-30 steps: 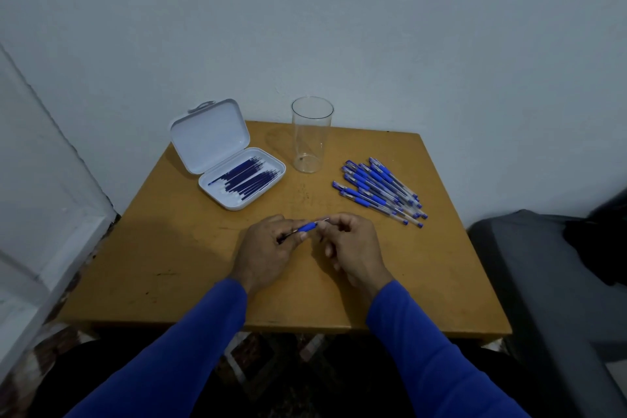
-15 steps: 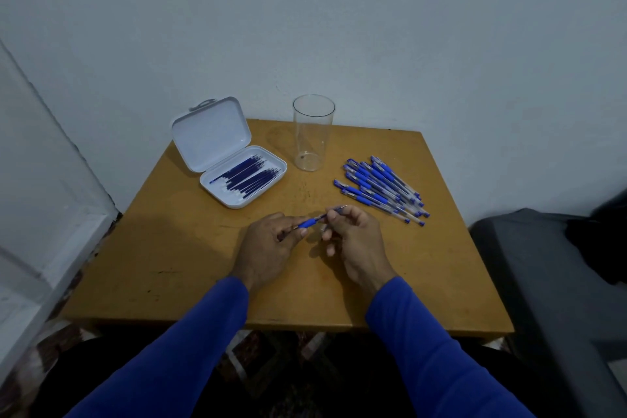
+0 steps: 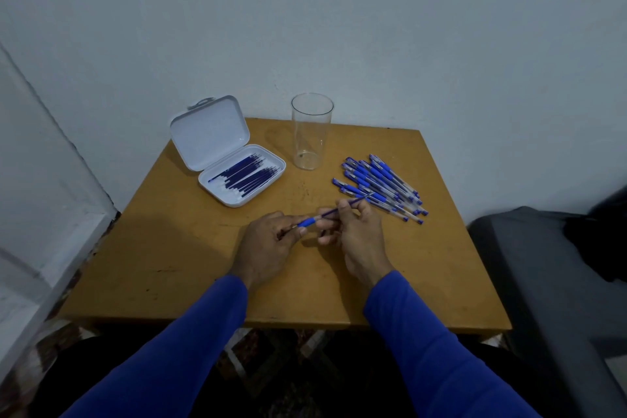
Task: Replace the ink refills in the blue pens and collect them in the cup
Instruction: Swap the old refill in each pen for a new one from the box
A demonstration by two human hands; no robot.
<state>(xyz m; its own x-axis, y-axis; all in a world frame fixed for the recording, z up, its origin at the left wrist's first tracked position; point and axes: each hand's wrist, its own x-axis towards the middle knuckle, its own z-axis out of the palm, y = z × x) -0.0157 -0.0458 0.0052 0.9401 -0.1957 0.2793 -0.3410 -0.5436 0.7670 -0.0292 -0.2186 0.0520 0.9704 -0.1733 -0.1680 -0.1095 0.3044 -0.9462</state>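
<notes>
Blue grip section (image 3: 308, 223) of one pen sits mid-frame, pinched in the left hand (image 3: 268, 248). Right hand (image 3: 356, 231) pinches the thin refill (image 3: 342, 208), which angles up-right out of the barrel end toward the pen pile (image 3: 380, 187). Both grips clenched on their parts; neither hand released. Whether this refill is coming out or going in, cannot tell.

Progress, as judged: early. Cup (image 3: 311, 131) stands upright at upper centre of the desk (image 3: 163, 248), clear plastic, with no pens inside. Pen pile lies right of centre, many pens heaped roughly parallel, just beyond the right hand's fingers. Case (image 3: 230, 159) sits open at upper left of the desk, lid propped back, a row of dark blue refills (image 3: 247, 176) lying in its tray. So none collected yet; the pen in hand looks like the first, the pile is left to do.

Surface: wooden desk, yellow-brown, scuffed, small dark marks near its centre. Room: plain pale wall (image 3: 373, 27) behind, a white frame or door edge (image 3: 51, 187) at left of frame, a grey seat (image 3: 543, 275) at right with something dark (image 3: 607, 234) on it. Patterned floor (image 3: 298, 366) shows below the desk edge. Blue sleeves (image 3: 190, 349) fill the lower frame. Light is dim.
</notes>
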